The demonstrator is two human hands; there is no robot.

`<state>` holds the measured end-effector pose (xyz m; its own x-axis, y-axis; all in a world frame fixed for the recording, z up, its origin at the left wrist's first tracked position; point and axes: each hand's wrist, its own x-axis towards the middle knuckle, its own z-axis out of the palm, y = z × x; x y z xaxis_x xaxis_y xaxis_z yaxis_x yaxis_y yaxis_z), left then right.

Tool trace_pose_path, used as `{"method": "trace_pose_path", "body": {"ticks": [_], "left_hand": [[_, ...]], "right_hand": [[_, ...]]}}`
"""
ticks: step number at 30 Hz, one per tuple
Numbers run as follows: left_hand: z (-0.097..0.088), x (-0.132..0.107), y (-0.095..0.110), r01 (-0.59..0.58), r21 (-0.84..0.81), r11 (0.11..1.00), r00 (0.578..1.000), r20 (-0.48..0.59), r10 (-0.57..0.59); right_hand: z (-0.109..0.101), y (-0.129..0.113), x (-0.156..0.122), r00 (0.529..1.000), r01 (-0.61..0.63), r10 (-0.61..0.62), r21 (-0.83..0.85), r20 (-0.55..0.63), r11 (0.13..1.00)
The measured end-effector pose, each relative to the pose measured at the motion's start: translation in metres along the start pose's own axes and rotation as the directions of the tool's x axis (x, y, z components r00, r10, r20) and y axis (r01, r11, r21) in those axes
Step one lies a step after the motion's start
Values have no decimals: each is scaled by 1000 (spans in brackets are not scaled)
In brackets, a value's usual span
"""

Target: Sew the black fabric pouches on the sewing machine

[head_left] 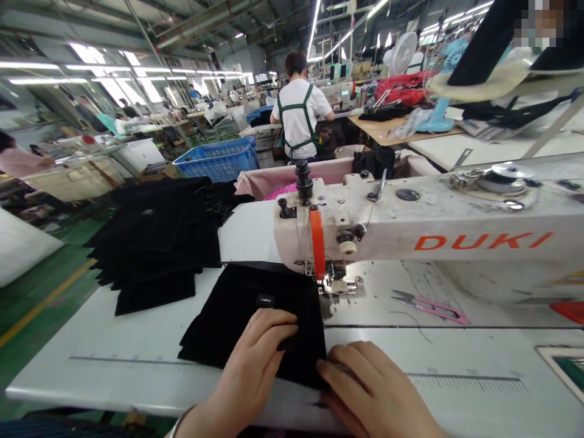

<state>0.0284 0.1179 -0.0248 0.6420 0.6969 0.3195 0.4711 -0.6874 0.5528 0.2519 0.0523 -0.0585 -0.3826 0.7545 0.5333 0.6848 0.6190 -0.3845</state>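
A black fabric panel [223, 316] lies beside the presser foot [337, 287] of the DUKI sewing machine [387, 236]. The left hand [259, 351] rests half-open on it, gripping nothing; the right hand [371, 380] curls at its near corner (pinching or not, I cannot tell). Probably light and limp, it suits flat pressure plus an edge hold.

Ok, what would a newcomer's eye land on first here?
Probably the white sewing machine with orange DUKI lettering, reaching in from the right. Next, the black cloth by its left end, with the left hand on top and the right hand at the near right corner. Farther back, the blue crate stands out, left of a person in white.
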Motion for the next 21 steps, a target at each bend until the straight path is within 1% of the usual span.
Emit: {"method": "trace_pose_path", "body": {"ticks": [1,2,4,5,6,7,12,17,21], "left_hand": [[-2,3,1,-72,46,996,996,58,69],[-3,7,3,-149,90,985,980,145,135],[-5,14,6,-289,159,944,913,344,221],[-5,17,7,-331,183,926,878,420,231],[-5,19,9,-350,202,915,856,467,224],[-4,21,10,-351,215,911,849,485,213],[5,23,11,-320,245,915,880,436,191],[13,19,6,-339,259,904,898,376,229],[12,25,-1,-351,243,904,905,334,262]], "right_hand": [[1,1,2,999,50,-50,-5,-15,999],[2,1,4,994,97,-97,-8,-42,995],[3,3,5,983,156,-156,-10,-97,988],[4,3,5,979,166,-167,-12,-113,986],[5,4,5,977,170,-170,-15,-129,985],[6,4,5,976,171,-172,-16,-135,985],[11,5,7,971,189,-190,-20,-144,982],[9,8,12,970,225,-227,-30,-92,974],[7,14,18,964,254,-255,-23,-75,967]]}}
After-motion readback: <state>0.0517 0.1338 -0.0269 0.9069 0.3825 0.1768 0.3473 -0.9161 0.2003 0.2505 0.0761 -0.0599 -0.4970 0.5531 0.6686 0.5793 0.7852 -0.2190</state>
